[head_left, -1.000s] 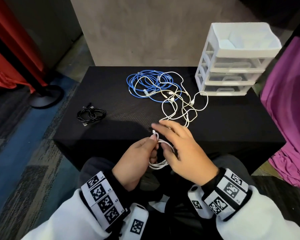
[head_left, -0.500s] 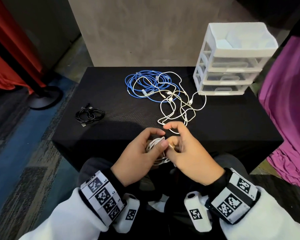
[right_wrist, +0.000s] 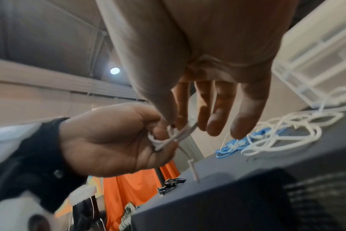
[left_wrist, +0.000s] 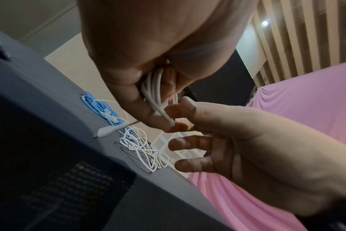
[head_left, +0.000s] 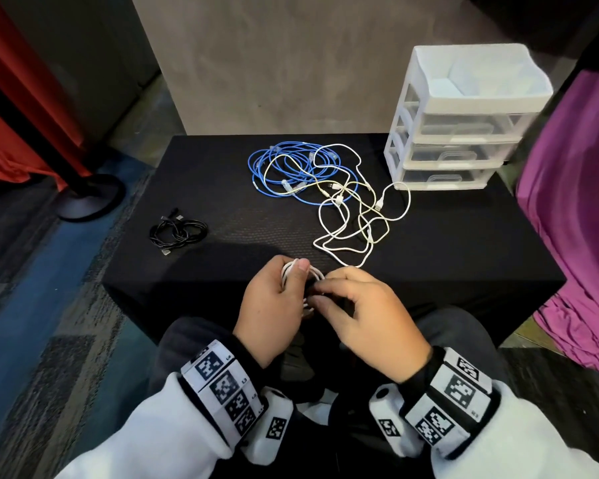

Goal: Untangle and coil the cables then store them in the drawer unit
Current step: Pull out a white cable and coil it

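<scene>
My left hand [head_left: 293, 273] grips a small coil of white cable [head_left: 314, 271] just in front of the table's near edge, thumb on top. In the left wrist view the coil [left_wrist: 153, 92] runs through the curled fingers. My right hand [head_left: 320, 293] meets it from the right, and thumb and index finger pinch the coil's loose end [left_wrist: 171, 123] while the other fingers are spread. The right wrist view shows the same coil [right_wrist: 169, 138]. A tangle of blue cable [head_left: 291, 167] and white cables [head_left: 357, 216] lies mid-table. The clear drawer unit [head_left: 464, 126] stands at the back right with its drawers closed.
A coiled black cable [head_left: 177, 231] lies on the left of the black table [head_left: 464, 257]. Purple cloth [head_left: 574, 202] hangs at the right. A red curtain and a stand base [head_left: 87, 198] are on the floor at the left.
The right hand has come off the top of the coil and now pinches it from the right. The left thumb has moved on top of the coil, which sits a little higher.
</scene>
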A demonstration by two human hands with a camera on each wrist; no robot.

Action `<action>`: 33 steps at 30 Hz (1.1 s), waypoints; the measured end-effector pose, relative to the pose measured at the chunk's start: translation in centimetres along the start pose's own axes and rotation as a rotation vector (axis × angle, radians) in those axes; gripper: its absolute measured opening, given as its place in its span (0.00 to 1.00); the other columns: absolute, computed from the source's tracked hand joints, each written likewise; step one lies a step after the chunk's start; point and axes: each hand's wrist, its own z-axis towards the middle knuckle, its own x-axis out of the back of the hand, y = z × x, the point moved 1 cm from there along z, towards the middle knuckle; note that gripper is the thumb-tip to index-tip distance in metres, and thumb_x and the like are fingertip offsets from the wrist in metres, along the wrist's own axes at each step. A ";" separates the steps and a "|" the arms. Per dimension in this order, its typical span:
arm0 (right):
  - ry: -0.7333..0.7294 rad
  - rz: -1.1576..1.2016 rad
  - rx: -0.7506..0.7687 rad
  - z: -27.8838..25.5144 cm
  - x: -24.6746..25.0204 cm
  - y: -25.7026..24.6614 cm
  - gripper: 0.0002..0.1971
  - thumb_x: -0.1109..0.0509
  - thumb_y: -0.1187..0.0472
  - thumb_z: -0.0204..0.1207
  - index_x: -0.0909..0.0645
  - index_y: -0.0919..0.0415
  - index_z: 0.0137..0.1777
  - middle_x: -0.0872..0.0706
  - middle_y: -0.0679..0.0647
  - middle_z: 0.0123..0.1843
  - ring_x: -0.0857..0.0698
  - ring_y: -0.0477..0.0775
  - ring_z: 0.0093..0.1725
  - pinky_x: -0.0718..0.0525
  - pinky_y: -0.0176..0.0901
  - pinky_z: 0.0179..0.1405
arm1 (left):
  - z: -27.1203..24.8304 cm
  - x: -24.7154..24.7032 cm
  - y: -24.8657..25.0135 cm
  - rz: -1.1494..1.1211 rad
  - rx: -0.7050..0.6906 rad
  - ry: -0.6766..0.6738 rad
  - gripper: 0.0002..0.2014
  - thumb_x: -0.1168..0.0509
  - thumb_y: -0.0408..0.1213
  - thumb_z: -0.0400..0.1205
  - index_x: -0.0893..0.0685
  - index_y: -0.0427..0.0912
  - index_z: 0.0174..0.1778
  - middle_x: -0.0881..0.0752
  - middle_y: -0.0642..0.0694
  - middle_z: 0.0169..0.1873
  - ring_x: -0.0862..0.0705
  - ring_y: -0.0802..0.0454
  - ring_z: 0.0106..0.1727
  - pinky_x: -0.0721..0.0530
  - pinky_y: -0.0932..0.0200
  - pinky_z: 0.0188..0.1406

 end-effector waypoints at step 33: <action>0.092 0.841 -0.343 0.1 1.1 0.3 0.08 0.31 0.72 0.86 0.12 0.68 0.60 0.09 0.60 0.48 0.10 0.54 0.51 0.10 0.49 0.64 | 0.5 -0.3 1.3 -0.209 0.088 -0.064 0.18 0.41 0.45 0.92 0.19 0.36 0.43 0.26 0.56 0.20 0.26 0.60 0.23 0.10 0.39 0.33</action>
